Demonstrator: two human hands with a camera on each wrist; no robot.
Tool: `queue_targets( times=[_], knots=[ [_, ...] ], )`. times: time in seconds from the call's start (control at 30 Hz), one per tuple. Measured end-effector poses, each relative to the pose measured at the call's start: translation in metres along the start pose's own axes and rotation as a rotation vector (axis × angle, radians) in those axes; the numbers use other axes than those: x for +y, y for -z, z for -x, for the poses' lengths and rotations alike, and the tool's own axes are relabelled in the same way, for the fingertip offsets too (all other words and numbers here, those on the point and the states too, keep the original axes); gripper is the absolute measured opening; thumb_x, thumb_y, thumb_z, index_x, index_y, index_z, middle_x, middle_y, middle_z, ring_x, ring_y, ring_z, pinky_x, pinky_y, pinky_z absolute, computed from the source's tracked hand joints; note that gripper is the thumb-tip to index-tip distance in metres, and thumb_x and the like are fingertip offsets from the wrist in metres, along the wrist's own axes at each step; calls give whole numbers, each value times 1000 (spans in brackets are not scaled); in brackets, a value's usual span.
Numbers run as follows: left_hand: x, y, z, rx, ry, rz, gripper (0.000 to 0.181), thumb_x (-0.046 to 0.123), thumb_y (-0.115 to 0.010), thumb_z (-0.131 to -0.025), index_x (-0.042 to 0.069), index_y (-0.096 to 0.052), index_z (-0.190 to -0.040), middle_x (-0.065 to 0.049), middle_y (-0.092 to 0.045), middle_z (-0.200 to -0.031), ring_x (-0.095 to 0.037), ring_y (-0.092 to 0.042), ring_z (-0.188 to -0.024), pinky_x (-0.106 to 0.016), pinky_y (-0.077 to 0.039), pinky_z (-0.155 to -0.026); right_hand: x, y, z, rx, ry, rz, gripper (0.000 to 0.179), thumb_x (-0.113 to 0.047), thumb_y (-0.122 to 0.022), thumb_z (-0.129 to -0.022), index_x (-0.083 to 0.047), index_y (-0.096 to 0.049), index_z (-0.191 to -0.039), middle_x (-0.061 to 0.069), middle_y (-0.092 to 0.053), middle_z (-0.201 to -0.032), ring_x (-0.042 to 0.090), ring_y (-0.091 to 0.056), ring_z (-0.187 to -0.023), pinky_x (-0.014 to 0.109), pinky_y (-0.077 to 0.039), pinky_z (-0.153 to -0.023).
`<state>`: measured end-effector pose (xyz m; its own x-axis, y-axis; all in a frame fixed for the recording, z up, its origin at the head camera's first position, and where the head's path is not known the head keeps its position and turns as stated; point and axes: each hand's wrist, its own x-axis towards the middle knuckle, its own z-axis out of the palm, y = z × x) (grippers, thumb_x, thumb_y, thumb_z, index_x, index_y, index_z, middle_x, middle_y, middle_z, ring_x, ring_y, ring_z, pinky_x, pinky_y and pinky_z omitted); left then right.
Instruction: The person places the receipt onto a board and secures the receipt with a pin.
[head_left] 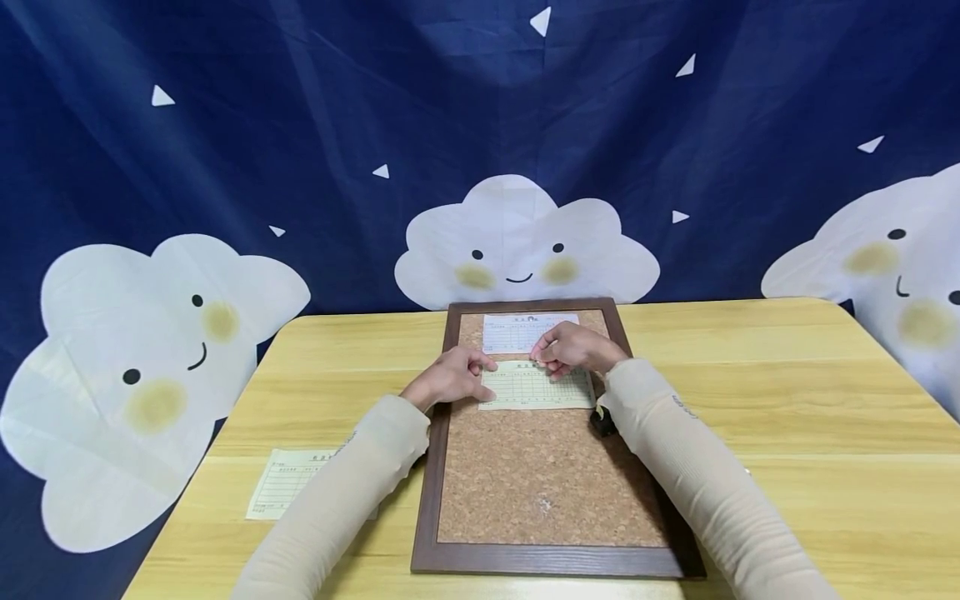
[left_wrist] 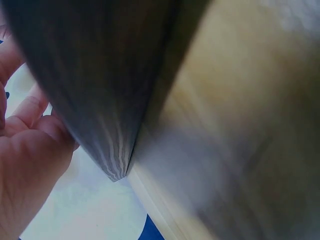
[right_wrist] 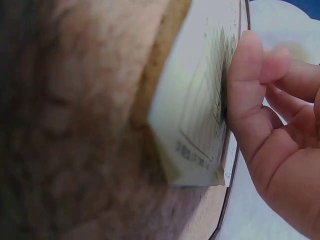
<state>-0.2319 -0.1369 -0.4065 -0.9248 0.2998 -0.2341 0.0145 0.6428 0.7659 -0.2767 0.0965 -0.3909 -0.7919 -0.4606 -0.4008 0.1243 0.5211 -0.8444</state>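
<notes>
A pale yellow printed slip [head_left: 536,387] lies on a cork board [head_left: 555,475] with a dark brown frame [left_wrist: 95,100]. My left hand [head_left: 453,377] is at the slip's left side, thumb and forefinger spread and touching its edge. At the slip's top middle, my right hand [head_left: 573,346] pinches a tiny thing that looks like a pushpin [head_left: 535,361], mostly hidden by the fingertips. In the right wrist view the slip [right_wrist: 185,115] bows slightly away from the cork. Above it, a white printed slip [head_left: 510,333] has a small pin at its top middle.
Another yellow slip [head_left: 288,483] lies on the wooden table [head_left: 825,400] left of the board, partly under my left sleeve [head_left: 337,500]. A small dark object [head_left: 602,421] shows below my right wrist. Behind the table hangs a blue curtain [head_left: 337,108] with clouds.
</notes>
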Motion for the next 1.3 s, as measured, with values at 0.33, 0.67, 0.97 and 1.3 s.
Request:
queue_targets(
  times=[0.33, 0.67, 0.97, 1.3],
  knots=[
    [-1, 0, -1, -6, 10, -1, 39, 3, -87, -74, 7, -71, -110, -1, -47, -82, -16, -44, -77, -30, -37, -75, 1, -1, 0, 23, -16, 7, 19, 0, -53, -102, 10, -66, -113, 8, -60, -76, 11, -53, -62, 30, -58, -66],
    [-1, 0, -1, -3, 17, 3, 40, 3, -87, -74, 7, -71, -110, -2, -47, -82, -16, -44, -77, -30, -38, -73, 1, -1, -2, 38, -21, 27, 20, 0, -55, -101, 10, -67, -114, 7, -61, -75, 11, -55, -63, 31, -58, -68],
    [0, 0, -1, 0, 19, -10, 40, 3, -87, -74, 7, -72, -110, -1, -47, -83, -16, -44, -77, -29, -38, -73, 2, -4, -4, 67, -11, 73, 19, 1, -56, -100, 11, -68, -111, 5, -61, -70, 10, -57, -62, 31, -58, -66],
    [1, 0, 0, -7, 18, -5, 40, 2, -86, -74, 6, -71, -112, -2, -46, -81, -16, -43, -75, -29, -37, -72, -1, -7, -3, 105, -8, 165, 16, 1, -56, -100, 9, -69, -105, 4, -56, -69, 11, -52, -63, 30, -58, -67]
  ],
)
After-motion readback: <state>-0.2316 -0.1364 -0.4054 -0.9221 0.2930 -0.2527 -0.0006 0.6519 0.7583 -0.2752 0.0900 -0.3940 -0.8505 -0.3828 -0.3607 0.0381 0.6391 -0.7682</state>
